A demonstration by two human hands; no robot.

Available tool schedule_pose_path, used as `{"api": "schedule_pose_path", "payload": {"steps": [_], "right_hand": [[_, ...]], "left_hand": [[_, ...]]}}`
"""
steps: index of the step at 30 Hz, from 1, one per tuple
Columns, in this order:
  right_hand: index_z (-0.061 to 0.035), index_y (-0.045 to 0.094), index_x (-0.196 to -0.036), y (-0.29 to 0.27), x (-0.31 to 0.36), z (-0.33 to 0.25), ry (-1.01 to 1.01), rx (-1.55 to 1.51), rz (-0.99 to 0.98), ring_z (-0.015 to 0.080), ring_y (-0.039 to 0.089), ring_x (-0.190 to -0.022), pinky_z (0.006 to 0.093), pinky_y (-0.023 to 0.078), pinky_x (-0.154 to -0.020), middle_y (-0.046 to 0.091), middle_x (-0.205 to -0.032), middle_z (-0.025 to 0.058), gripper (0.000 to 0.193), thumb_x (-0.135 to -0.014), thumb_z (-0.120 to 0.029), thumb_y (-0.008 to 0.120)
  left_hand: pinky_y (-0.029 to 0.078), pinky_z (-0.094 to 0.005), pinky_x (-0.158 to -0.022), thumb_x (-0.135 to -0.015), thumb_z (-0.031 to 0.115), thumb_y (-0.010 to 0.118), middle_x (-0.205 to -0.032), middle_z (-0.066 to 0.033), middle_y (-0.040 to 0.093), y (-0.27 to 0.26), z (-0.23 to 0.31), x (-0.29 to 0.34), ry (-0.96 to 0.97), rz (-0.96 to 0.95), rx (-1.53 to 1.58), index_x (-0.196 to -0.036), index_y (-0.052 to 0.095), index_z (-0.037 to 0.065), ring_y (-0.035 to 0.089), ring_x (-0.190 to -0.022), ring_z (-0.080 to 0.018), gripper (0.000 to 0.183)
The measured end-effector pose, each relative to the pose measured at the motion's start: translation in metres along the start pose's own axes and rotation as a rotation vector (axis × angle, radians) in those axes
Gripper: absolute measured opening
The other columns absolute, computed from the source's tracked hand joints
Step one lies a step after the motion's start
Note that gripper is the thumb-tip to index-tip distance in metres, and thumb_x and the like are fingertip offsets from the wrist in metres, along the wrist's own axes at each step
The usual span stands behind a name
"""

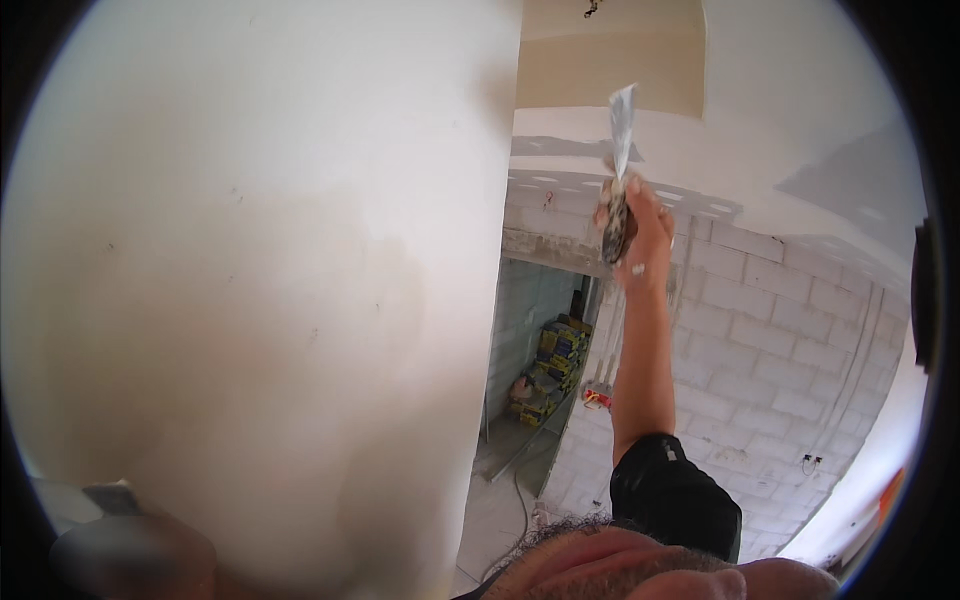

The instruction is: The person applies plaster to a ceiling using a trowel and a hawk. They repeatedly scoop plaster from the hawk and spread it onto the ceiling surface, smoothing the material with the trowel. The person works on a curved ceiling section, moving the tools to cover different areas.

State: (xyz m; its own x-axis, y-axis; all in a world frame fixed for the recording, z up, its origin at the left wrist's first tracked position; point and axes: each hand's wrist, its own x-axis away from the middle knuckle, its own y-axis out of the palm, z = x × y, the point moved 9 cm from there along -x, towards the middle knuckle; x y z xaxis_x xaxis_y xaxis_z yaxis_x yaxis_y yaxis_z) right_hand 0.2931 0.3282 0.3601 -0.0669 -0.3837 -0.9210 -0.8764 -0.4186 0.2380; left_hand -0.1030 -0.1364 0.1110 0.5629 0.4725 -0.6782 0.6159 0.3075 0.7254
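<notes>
We note a plastered wall (250, 280) filling the view from 7 to 12 o'clock, its vertical edge ending at centre; open room lies beyond, toward 3 to 5 o'clock. Our right hand (635, 225) is raised at 1 o'clock, closed around the handle of a putty knife (620, 130). Its long axis runs near vertical, blade up toward the ceiling (800, 110); the blade is pale and plaster-smeared. The left hand (130, 560) at 7 o'clock is blurred; we cannot tell its grip.
</notes>
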Motion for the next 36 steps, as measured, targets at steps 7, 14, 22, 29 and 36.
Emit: {"api": "schedule_pose_path", "payload": {"steps": [7, 14, 22, 29, 36], "right_hand": [[0.013, 0.052, -0.129, 0.019, 0.122, 0.018, 0.361, -0.495, -0.314, 0.0134, 0.046, -0.052, 0.0331, 0.04, -0.051, 0.053, -0.074, 0.0038, 0.064, -0.094, -0.04, 0.044], [0.0156, 0.055, -0.124, 0.006, 0.179, 0.014, 0.485, -0.677, -0.38, 0.0142, 0.045, -0.048, 0.0335, 0.038, -0.047, 0.051, -0.069, 0.0051, 0.064, -0.092, -0.039, 0.043], [0.0096, 0.061, -0.122, -0.077, 0.263, 0.012, 0.581, -0.248, -0.217, 0.0164, 0.057, -0.061, 0.0292, 0.041, -0.048, 0.069, -0.094, 0.0184, 0.053, -0.095, -0.036, 0.057], [0.01, 0.065, -0.123, -0.106, 0.267, -0.007, 0.462, 0.405, -0.361, 0.0072, 0.049, -0.059, 0.0245, 0.037, -0.052, 0.065, -0.077, 0.0048, 0.046, -0.097, -0.026, 0.054], [0.0042, 0.065, -0.125, -0.179, 0.237, 0.03, 0.507, 0.973, -0.201, 0.0086, 0.051, -0.072, 0.0276, 0.044, -0.064, 0.063, -0.081, 0.0036, 0.041, -0.1, -0.026, 0.056]], "left_hand": [[0.039, -0.0437, -0.108, -0.093, 0.032, 0.065, -0.144, -0.0228, 0.047, -0.003, -0.032, 0.048, -0.22, 0.347, -0.376, -0.142, 0.044, -0.011, 0.047, -0.131, -0.0329, 0.069], [0.045, -0.0318, -0.097, -0.095, 0.01, 0.059, -0.125, -0.0121, 0.06, 0.194, -0.109, 0.205, -1.059, -0.363, 0.208, -0.133, 0.049, -0.005, 0.057, -0.111, -0.0174, 0.043], [0.054, -0.0266, -0.068, -0.095, 0.014, 0.053, -0.106, -0.0073, 0.065, 0.242, -0.134, 0.302, -1.514, -0.214, 0.422, -0.123, 0.055, 0.002, 0.067, -0.086, -0.0136, 0.03], [0.056, -0.0287, -0.078, -0.094, 0.017, 0.053, -0.105, -0.0064, 0.066, 0.25, -0.144, 0.352, -1.706, -0.274, 0.44, -0.124, 0.056, 0.004, 0.066, -0.087, -0.0131, 0.033], [0.053, -0.0279, -0.079, -0.096, 0.016, 0.051, -0.107, -0.0048, 0.064, 0.261, -0.167, 0.353, -1.642, -0.39, 0.38, -0.122, 0.056, 0.004, 0.064, -0.093, -0.0131, 0.03]]}}
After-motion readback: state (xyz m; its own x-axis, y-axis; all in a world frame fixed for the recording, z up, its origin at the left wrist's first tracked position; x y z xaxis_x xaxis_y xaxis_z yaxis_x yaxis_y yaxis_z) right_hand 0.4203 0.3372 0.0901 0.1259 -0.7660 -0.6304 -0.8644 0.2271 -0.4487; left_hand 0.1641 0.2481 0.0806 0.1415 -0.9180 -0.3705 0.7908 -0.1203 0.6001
